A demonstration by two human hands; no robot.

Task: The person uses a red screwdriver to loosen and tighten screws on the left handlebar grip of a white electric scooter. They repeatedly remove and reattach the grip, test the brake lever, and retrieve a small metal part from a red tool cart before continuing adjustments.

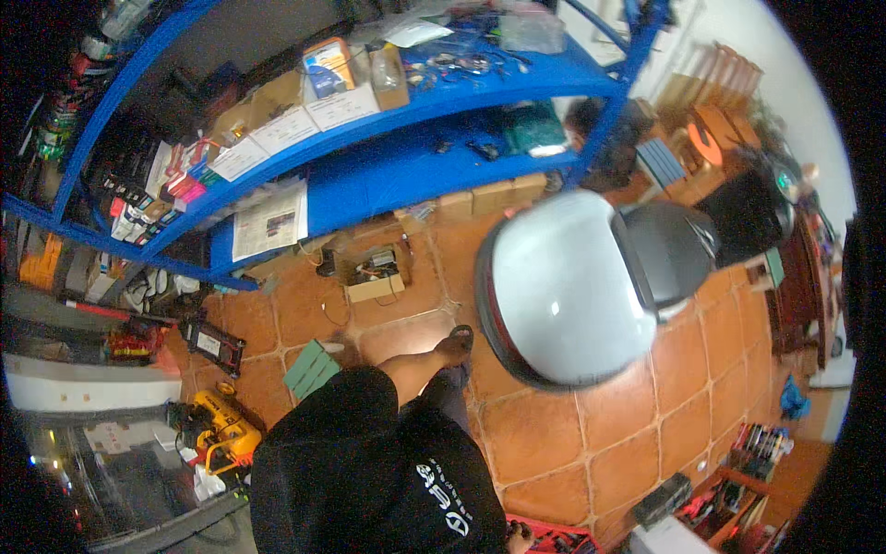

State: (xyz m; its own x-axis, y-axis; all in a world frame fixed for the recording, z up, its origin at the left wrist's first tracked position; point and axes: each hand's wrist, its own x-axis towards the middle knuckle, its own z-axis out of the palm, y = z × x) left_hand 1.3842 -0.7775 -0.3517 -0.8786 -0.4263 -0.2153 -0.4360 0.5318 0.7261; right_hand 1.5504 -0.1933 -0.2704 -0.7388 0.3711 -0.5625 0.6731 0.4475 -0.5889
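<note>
My left forearm reaches out of a black short sleeve, and my left hand (452, 349) is over the tiled floor by my dark trouser leg. A small dark thing shows at its fingers; I cannot make out whether it is held. To the right of that hand stands a scooter with a rounded, silver-white top case (568, 288) behind its black seat (666, 247). At the lower edge my right hand (520, 537) is partly in view, beside a red tray of tools (558, 537). Its fingers are too small and dark to read.
A blue metal shelf (397, 111) holds boxes, cables and small parts. On the floor are an open cardboard box (377, 286), a green slatted step (314, 369), a black floor jack (212, 343) and a yellow compressor (221, 427). A tool chest (738, 508) stands lower right.
</note>
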